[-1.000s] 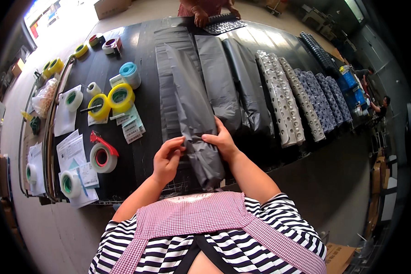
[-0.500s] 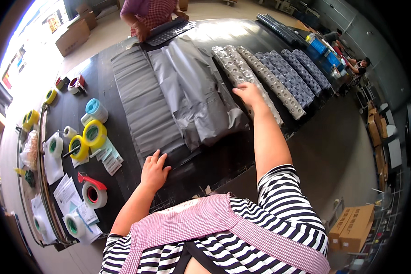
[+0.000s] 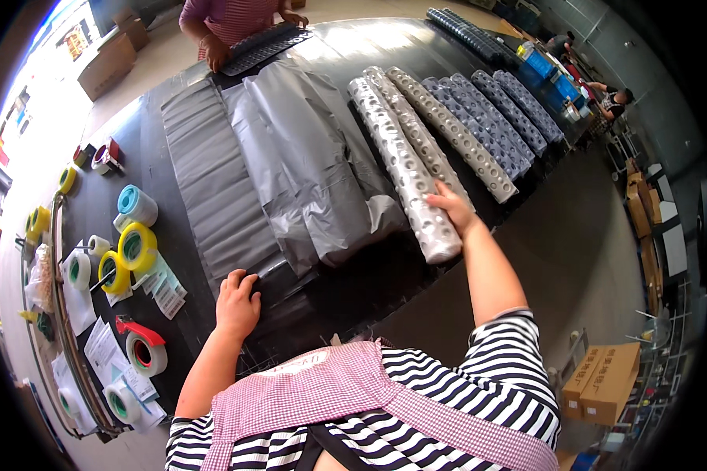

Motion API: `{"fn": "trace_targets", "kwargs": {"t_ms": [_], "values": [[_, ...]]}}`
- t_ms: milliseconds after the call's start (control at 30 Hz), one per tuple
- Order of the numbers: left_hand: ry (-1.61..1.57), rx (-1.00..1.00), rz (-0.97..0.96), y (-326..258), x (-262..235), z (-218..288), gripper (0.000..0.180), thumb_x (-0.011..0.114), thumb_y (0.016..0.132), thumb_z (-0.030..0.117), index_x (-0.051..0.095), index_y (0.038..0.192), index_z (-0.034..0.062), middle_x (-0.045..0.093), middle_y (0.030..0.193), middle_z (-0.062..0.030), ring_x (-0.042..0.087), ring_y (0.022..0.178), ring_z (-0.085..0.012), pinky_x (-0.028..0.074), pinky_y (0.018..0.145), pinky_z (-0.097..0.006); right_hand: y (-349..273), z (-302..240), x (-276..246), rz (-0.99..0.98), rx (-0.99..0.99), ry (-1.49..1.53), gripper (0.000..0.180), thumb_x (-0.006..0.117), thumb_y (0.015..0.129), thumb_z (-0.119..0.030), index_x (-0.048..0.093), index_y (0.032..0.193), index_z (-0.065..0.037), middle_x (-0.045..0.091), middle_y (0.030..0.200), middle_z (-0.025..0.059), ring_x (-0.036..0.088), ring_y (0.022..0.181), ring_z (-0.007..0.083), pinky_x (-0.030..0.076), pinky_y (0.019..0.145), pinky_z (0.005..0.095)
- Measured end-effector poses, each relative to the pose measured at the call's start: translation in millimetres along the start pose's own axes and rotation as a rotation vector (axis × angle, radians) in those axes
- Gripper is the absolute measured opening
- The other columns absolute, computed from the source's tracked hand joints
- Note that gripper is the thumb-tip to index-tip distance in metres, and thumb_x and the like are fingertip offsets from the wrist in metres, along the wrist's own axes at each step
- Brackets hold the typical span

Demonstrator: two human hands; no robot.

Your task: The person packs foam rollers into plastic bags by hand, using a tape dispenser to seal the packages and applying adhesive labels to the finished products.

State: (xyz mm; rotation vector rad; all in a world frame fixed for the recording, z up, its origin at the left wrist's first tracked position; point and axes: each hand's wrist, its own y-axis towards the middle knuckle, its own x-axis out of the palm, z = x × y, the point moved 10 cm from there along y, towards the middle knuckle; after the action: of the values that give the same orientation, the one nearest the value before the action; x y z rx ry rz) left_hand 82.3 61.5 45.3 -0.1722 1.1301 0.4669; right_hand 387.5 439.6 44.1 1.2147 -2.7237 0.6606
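The long, silvery, round-dimpled plastic roll (image 3: 401,161) looks light for its length, and should hold its shape end to end while giving a little under a squeeze. Its glossy surface is likely slick, and an outer film could crease or tear if pinched hard, though nothing about it seems brittle. A broad wrap around the body looks the surest hold: near the close end for drawing it along, or with support under the middle too for carrying, since the far end might otherwise dip.

It lies lengthwise over the smooth black desk (image 3: 177,259), slanting, its near end jutting past that of a second, matching silvery dimpled roll (image 3: 416,132) just to its right. To its left, near it, is a loose bundle of glossy grey plastic sheeting (image 3: 306,149).

The right hand (image 3: 459,212) is clasped on the jutting roll close to its near end; the thumb lies over the top, and the other fingers go down the right side, where their tips are hidden. The left hand (image 3: 237,304) is well apart from the roll, its fingers loosely bent and grasping nothing that shows, beside the near edge of the flat, creased dark-grey sheets (image 3: 208,165).
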Motion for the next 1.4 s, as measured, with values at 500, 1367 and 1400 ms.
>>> {"fn": "trace_targets", "kwargs": {"t_ms": [500,1367,1400], "values": [[0.077,-0.001,-0.041,2,6,7,0.04,0.069,0.085,0.01,0.064,0.125,0.0071,0.054,0.134,-0.0143,0.054,0.121,-0.0371,0.046,0.104,-0.045,-123,92,80,-0.493,-0.021,1.185,0.098,0.066,0.093,-0.057,0.027,0.148,0.014,0.046,0.138,0.0347,0.06,0.12,0.0456,0.059,0.097,0.0527],[0.101,0.019,-0.007,6,-2,-7,0.029,0.068,0.09,0.013,0.069,0.118,0.0055,0.064,0.129,-0.0108,0.059,0.118,-0.0341,0.045,0.104,-0.042,-117,101,38,-0.266,0.013,0.859,0.067,0.058,0.1,-0.048,0.051,0.139,0.006,0.068,0.116,0.0284,0.073,0.1,0.0386,0.065,0.079,0.0453],[0.17,0.064,0.059,9,-13,-13,0.028,0.067,0.09,0.012,0.07,0.116,0.005,0.065,0.128,-0.0105,0.06,0.118,-0.034,0.045,0.104,-0.041,-116,100,43,-0.345,0.033,0.821,0.068,0.056,0.1,-0.049,0.051,0.139,0.006,0.068,0.12,0.0263,0.071,0.104,0.0385,0.064,0.083,0.0469]]}}
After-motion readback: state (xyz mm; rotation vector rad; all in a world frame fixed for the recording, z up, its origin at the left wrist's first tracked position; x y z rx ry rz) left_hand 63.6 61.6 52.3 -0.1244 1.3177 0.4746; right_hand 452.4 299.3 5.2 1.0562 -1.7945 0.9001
